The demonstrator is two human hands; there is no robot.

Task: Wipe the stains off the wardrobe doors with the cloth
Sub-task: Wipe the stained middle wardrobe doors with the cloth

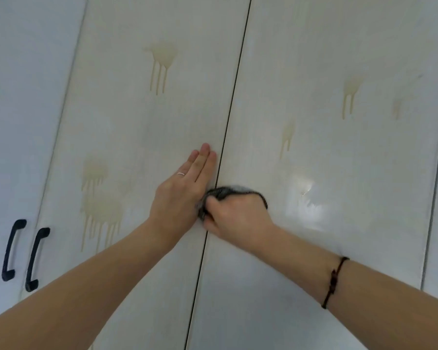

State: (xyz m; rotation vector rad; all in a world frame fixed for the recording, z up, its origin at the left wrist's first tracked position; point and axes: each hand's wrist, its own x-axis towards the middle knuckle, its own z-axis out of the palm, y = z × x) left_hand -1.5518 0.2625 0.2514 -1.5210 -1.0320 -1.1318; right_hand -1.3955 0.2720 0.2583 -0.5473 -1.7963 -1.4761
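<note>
Pale wardrobe doors [142, 127] are facing us. Our left hand [185, 190] is pressing flat, fingers straight; our right hand [235, 213] is gripping the grey cloth [228, 192] against the centre seam [234, 92]. Drip stains [162, 59] are showing on both doors; most wiping seems left.

The right hand [234, 210] hides most of the cloth [225, 192]; the wardrobe doors [147, 122] run past every edge.

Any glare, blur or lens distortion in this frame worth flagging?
Head view: a glare patch whitens the right door beside the right hand; the cloth in it looks motion-blurred; the door seam leans and bows, wide-angle distortion; light is soft, without hard shadows.
</note>
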